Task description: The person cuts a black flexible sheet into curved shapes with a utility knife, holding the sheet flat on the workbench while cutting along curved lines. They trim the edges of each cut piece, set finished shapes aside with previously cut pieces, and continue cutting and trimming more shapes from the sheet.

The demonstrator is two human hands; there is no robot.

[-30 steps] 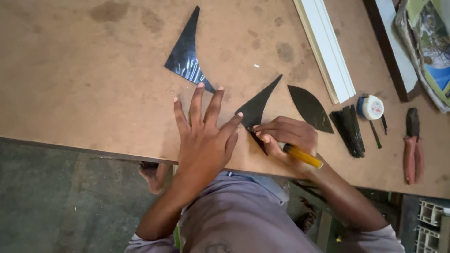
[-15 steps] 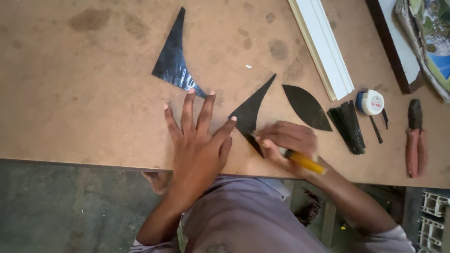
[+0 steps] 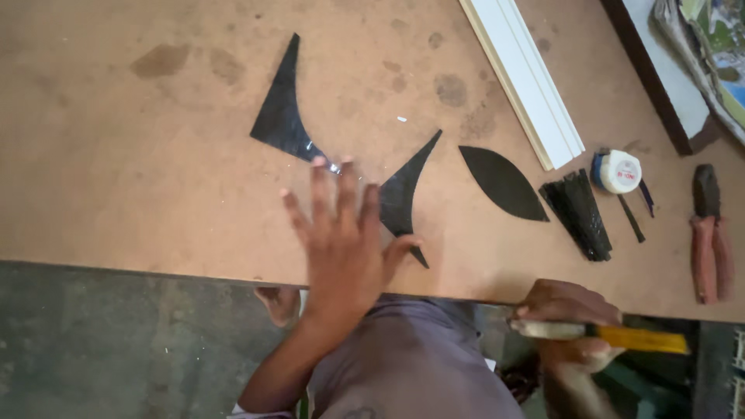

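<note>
I saw the left hand point(image 3: 341, 240) lying flat and released on the brown tabletop point(image 3: 155, 155), fingers spread and pointing toward twelve o'clock, blurred at the tips. Its thumb side touched the pointed black sheet piece point(image 3: 403, 194), which lay just at its three o'clock with its long tip reaching up toward one o'clock. A second curved black sheet piece point(image 3: 283, 116) lay at eleven o'clock from the hand, its lower tip just beside the fingertips.

The right hand point(image 3: 570, 326) was off the table, past its near edge at about four o'clock from the left hand, clenched around a yellow-handled cutting tool point(image 3: 613, 335) held roughly level; I could not make out its blade.

On the table at three o'clock from the pointed piece lay a black leaf-shaped piece point(image 3: 503, 182), then a bundle of narrow black strips point(image 3: 580, 211), a small white tape roll point(image 3: 617, 171) and red-handled pliers point(image 3: 710, 233), farthest out. A white moulding strip point(image 3: 524, 77) ran up toward twelve o'clock.
</note>
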